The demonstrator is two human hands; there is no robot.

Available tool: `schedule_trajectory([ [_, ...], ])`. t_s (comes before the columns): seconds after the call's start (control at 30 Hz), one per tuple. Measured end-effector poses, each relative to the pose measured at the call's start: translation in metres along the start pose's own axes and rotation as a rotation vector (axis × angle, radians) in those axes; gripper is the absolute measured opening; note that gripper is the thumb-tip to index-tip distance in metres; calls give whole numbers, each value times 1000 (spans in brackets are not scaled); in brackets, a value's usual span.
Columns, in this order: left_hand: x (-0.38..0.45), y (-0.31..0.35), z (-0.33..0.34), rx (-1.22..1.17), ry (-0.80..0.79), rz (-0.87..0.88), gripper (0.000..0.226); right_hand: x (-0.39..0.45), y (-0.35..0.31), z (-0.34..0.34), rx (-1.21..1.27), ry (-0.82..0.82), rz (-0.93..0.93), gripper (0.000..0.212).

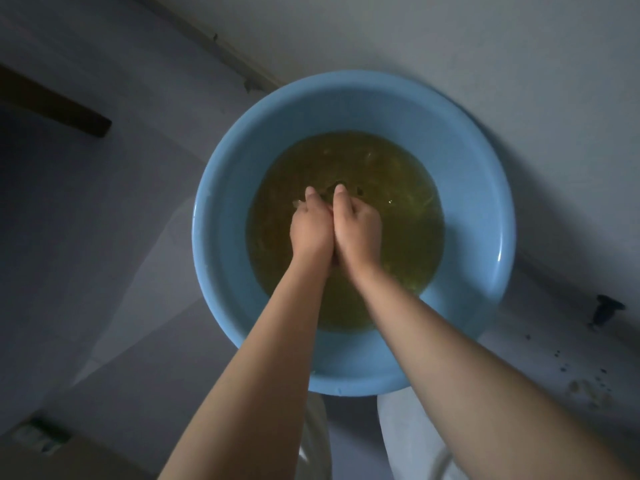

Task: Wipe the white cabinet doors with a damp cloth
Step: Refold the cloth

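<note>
Dim room, pale grey floor [104,237]; dark brown wooden bar [59,105] upper left of frame; small dark specks [568,368] on floor lower right.

Position: worn on the person's head, above the blue basin [221,188].
Direction: faces forward and steeply down, both forearms reaching in from the bottom edge.
Nearness: close; the basin fills the middle of the wide-angle picture.
Shared part: only one view, none shared.
</note>
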State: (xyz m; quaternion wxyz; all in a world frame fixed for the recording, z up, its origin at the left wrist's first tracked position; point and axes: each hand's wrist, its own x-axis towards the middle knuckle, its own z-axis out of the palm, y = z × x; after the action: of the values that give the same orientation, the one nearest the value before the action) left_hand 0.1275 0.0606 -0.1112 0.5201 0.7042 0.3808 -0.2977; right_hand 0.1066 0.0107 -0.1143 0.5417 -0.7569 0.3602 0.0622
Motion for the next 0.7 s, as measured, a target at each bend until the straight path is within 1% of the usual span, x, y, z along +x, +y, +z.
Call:
schedule_trajectory([
  [0.1,-6,-1,4,-19,4,58,61,4,2,-3,84,-31,75,50],
  [0.17,-10,-5,6,-28,18,64,60,6,9,-7,57,-51,93,53],
  [0.23,-13,-10,8,-7,42,76,57,8,17,-10,-74,-101,72,57],
  [0.3,-18,-15,8,68,41,117,56,12,25,-11,-256,-146,56,58],
  [0.33,-20,-18,8,111,36,150,55,14,27,-13,-336,-141,47,58],
  [0.37,-21,-22,8,145,34,187,52,18,30,-16,-399,-99,41,59],
  [0.43,-17,-28,4,194,76,229,42,25,36,-21,-411,61,75,57],
  [0.47,-12,-31,0,214,97,220,38,27,39,-22,-397,132,101,53],
  [0.5,-7,-31,-4,214,98,186,36,29,41,-25,-402,169,132,49],
  [0.53,-1,-33,-9,196,76,137,38,28,42,-26,-420,155,178,46],
  [0.57,3,-33,-12,170,37,89,42,28,42,-26,-435,101,235,44],
  [0.63,7,-34,-15,99,-49,-4,49,23,37,-22,-409,-75,346,41],
  [0.67,7,-33,-14,51,-78,-35,49,17,31,-19,-368,-148,352,38],
  [0.7,4,-32,-12,17,-95,-45,48,10,25,-16,-310,-192,313,33],
])
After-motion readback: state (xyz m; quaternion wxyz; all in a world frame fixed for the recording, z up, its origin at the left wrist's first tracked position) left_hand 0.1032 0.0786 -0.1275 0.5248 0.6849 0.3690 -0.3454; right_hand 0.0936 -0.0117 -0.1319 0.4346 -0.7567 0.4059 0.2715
